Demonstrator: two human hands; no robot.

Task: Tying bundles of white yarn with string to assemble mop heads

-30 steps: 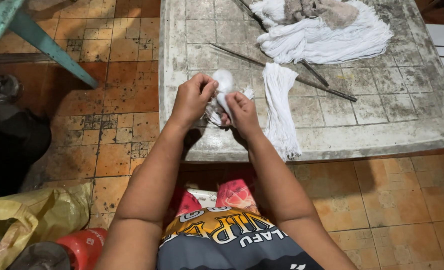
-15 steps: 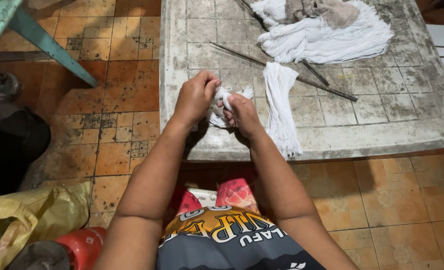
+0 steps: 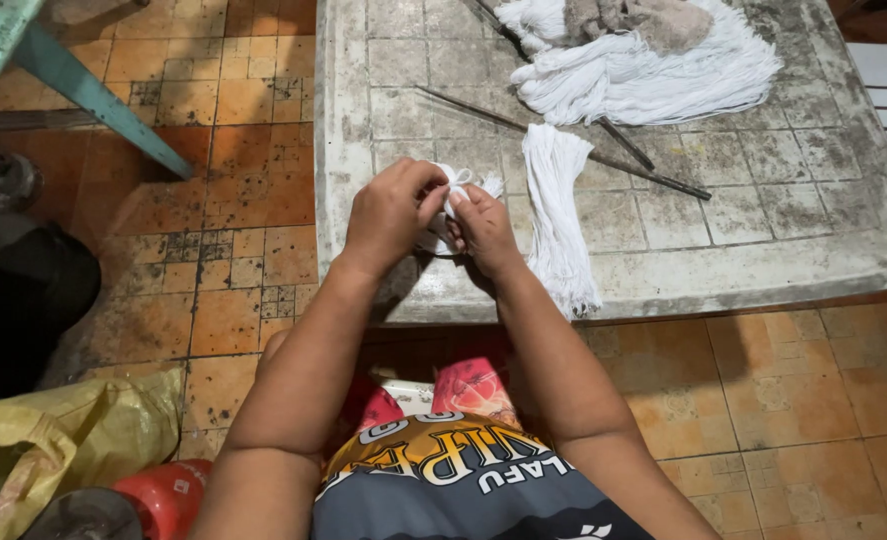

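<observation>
My left hand [image 3: 391,212] and my right hand [image 3: 483,228] meet over the near left part of a worn grey table [image 3: 763,200]. Both pinch a small bundle of white yarn [image 3: 457,187], mostly hidden between the fingers, with a frayed tuft sticking out on the right. Just right of my right hand lies a long flat hank of white strands [image 3: 555,210], reaching to the table's front edge.
A big heap of white yarn [image 3: 653,75] with a beige tuft lies at the back of the table, crossed by thin dark rods [image 3: 603,155]. A teal table leg [image 3: 93,95] slants at left. A yellow sack [image 3: 73,440] and a red canister [image 3: 168,495] sit low left on the tiled floor.
My hands have closed together around the small bundle. The white loop that stood up between them a second ago is now pulled down and mostly covered by my fingers.
</observation>
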